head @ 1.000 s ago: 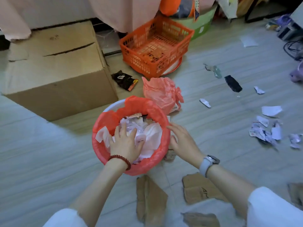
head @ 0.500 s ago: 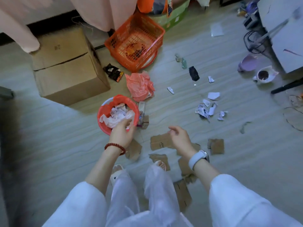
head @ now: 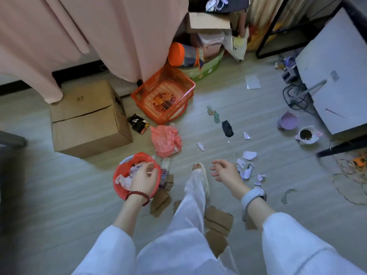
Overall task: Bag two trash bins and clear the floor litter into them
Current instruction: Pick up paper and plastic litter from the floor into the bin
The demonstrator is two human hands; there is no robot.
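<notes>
A small bin lined with a red bag (head: 119, 175) stands on the floor at lower left, filled with crumpled white paper. My left hand (head: 144, 179) hovers over its right rim with fingers loosely curled and nothing in them. My right hand (head: 225, 172) hangs relaxed and empty above the floor, just left of a heap of torn paper scraps (head: 247, 169). A loose red bag (head: 165, 140) lies crumpled beyond the bin. Brown cardboard pieces (head: 217, 220) lie by my feet, and a black wrapper (head: 227, 128) lies farther off.
A cardboard box (head: 87, 120) stands left of the bin, an orange basket (head: 163, 96) behind it under a pink curtain. A white table (head: 337, 76), cables, a purple bowl (head: 288, 121) and a white cup (head: 306, 134) are at the right. My white-trousered leg steps forward.
I have stood up and the view has pulled back from the bin. My left hand lifted off the paper in the bin; my right hand moved away to the right.
</notes>
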